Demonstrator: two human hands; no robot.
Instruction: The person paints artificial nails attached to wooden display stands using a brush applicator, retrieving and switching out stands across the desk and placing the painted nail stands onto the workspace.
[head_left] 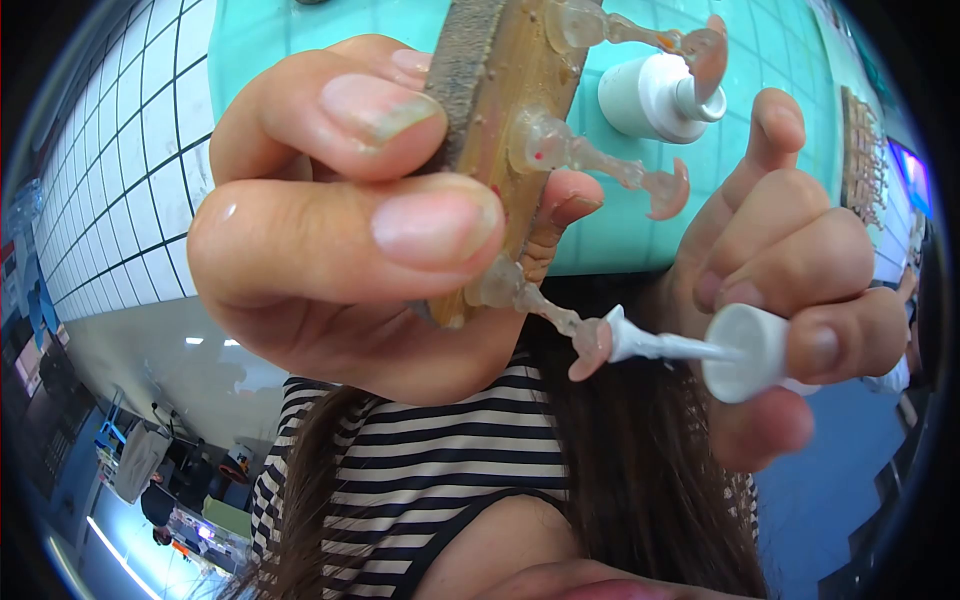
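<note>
My left hand [330, 230] grips a wooden bar [520, 110], tilted and close to the camera. Three translucent stems stick out from the bar's side, each tipped with a small pinkish piece; the middle one is a crescent [668, 190]. Between the fingers of my right hand [800, 250] is a white-capped applicator brush [745, 352]. Its white-coated bristles touch the pinkish piece [592, 345] on the lowest stem. A small open white bottle [655, 97] lies on its side or leans behind the bar; I cannot tell which.
Behind the hands spreads a green mat [330, 25] on a white tiled surface [130, 180]. A rack of small brownish pieces [862, 155] sits at the far right. Another person [158, 505] is in the background at lower left.
</note>
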